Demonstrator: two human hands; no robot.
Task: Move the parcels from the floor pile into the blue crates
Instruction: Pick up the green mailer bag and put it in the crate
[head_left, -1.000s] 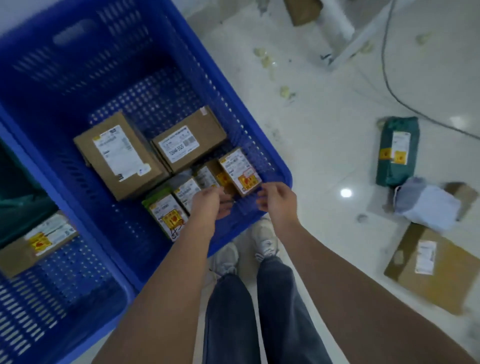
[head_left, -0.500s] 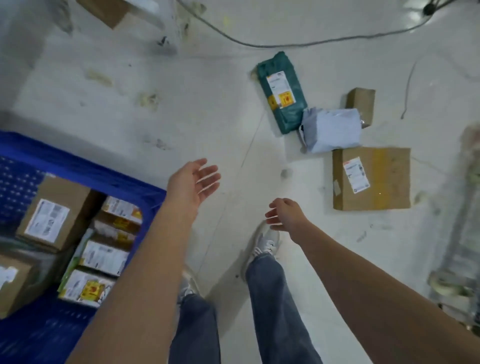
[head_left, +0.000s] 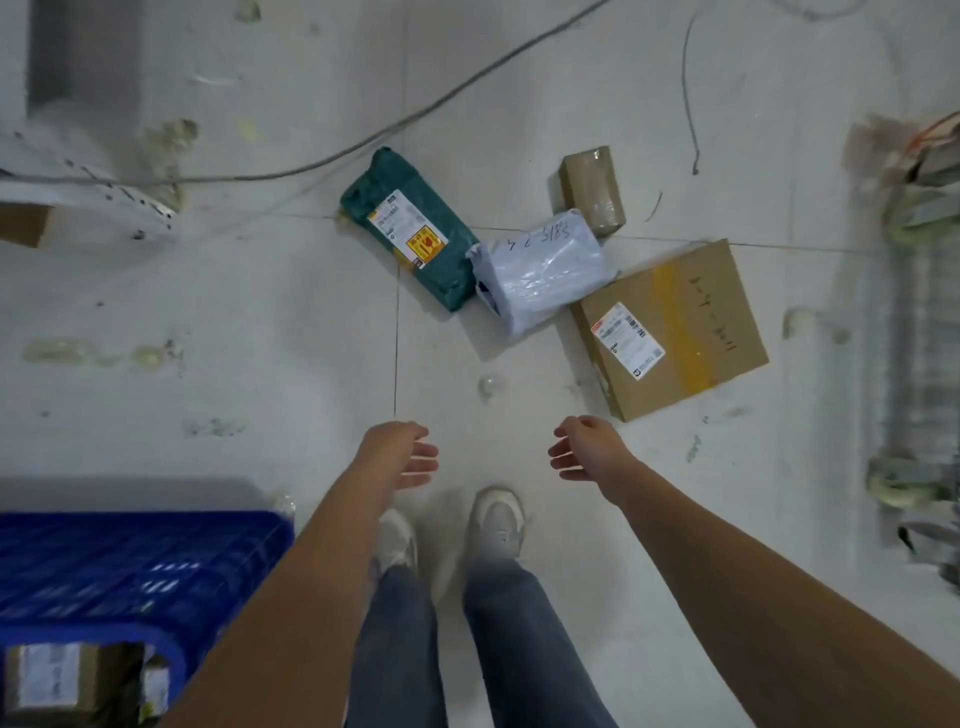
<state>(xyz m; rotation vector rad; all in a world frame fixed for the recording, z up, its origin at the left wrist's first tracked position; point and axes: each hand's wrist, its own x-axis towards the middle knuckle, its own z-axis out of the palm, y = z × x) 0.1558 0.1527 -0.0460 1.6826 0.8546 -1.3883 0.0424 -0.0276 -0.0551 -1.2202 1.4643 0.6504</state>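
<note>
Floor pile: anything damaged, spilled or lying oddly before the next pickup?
Nothing looks damaged or spilled. The white poly bag lies askew, overlapping the green mailer and a corner of the large flat box. A loose cable runs just behind them.

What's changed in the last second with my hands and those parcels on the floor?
Both hands left the blue crate and turned toward the floor pile; left hand and right hand now hang open, holding nothing. The green parcel, white bag and two cardboard boxes lie as before.
</note>
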